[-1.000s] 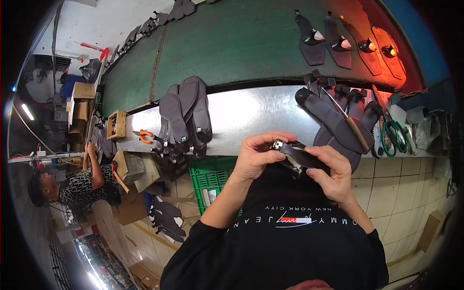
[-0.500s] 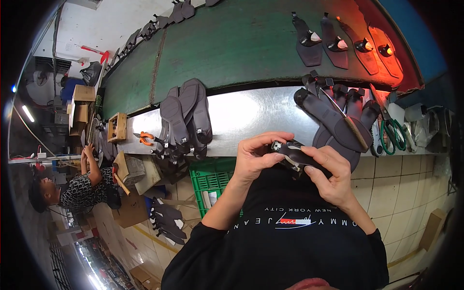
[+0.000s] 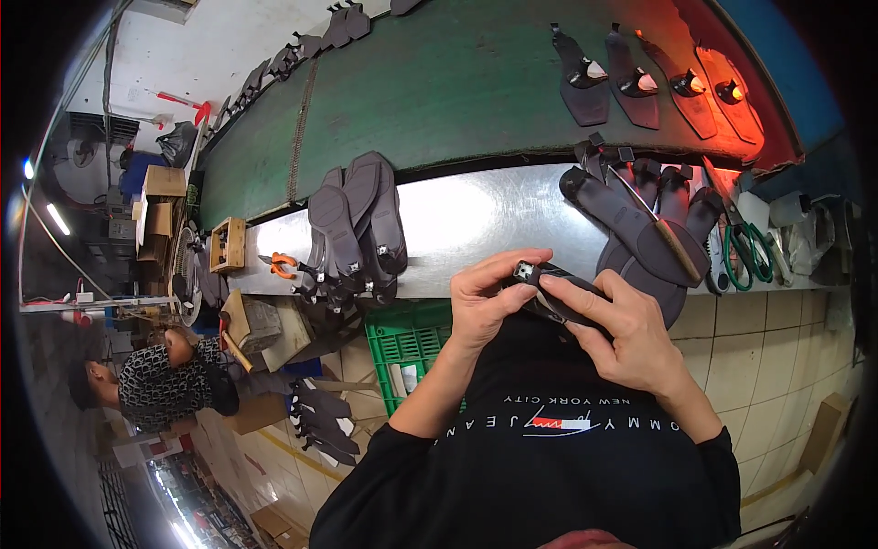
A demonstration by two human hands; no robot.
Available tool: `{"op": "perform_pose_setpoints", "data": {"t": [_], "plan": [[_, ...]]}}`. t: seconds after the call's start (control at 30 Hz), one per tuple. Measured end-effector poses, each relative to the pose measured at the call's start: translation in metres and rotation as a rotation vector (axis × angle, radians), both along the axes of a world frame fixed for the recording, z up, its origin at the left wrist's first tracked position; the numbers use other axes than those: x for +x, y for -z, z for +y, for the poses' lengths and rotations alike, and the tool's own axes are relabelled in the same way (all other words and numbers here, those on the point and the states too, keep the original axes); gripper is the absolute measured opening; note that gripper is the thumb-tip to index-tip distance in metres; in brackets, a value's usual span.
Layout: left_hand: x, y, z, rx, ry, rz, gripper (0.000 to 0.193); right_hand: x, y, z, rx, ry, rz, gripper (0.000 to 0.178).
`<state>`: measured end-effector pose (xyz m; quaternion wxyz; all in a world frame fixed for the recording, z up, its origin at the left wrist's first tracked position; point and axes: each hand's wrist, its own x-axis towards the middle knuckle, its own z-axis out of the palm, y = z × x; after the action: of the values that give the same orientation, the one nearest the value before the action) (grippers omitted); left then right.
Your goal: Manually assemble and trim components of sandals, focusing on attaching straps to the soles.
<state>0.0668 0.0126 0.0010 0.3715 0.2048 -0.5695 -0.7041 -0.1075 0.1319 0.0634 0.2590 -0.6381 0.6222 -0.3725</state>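
My left hand (image 3: 487, 297) pinches the small, pale-ended tip of a black shoe part (image 3: 527, 272) that looks like a sandal, between thumb and fingers. From the other side, the fingers of my right hand (image 3: 631, 334) are closed over its dark body, hiding much of it. The part is held in front of my chest at the bench's near edge. Just beyond my right hand lies a pile of dark grey shoe soles (image 3: 631, 229) with glossy black ends. A wooden-handled tool (image 3: 675, 249) rests across that pile.
Green-handled scissors (image 3: 748, 252) lie at the right of the metal bench (image 3: 466, 215). More soles (image 3: 352, 215) and orange-handled pliers (image 3: 280, 265) are at left, beside a wooden box (image 3: 226, 244). Behind runs a green belt (image 3: 439, 82). A green crate (image 3: 402, 339) stands below; another person (image 3: 169, 380) sits left.
My right hand has shifted its fingers along the black shoe part toward its tip, and the part has turned slightly. The other person's arms have lowered.
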Motion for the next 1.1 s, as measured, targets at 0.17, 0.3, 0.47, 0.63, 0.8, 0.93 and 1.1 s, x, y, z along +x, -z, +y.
{"op": "perform_pose_setpoints", "data": {"t": [0.17,0.3,0.47,0.63,0.8,0.93,1.1], "plan": [[-0.001,-0.001,-0.001,-0.056,-0.003,-0.031,0.032,0.000,0.002,0.000,0.040,-0.001,0.025,0.057],[-0.001,0.004,0.000,-0.004,0.015,0.019,0.033,0.000,0.004,0.001,0.045,0.007,0.028,0.055],[0.001,0.008,-0.003,-0.054,0.052,0.049,0.035,-0.002,0.004,-0.001,0.041,0.003,0.051,0.054],[0.008,0.006,-0.009,-0.107,0.122,0.018,0.036,-0.011,-0.002,-0.002,0.061,-0.095,-0.035,0.054],[0.013,0.004,-0.007,-0.118,0.079,0.008,0.037,-0.012,0.004,-0.004,-0.097,-0.015,-0.146,0.056],[0.014,0.003,-0.007,-0.174,0.095,-0.001,0.038,-0.017,0.008,-0.002,-0.112,-0.065,-0.167,0.053],[0.015,0.005,-0.008,-0.164,0.132,0.025,0.038,-0.013,0.006,-0.004,-0.131,-0.041,-0.073,0.047]]}}
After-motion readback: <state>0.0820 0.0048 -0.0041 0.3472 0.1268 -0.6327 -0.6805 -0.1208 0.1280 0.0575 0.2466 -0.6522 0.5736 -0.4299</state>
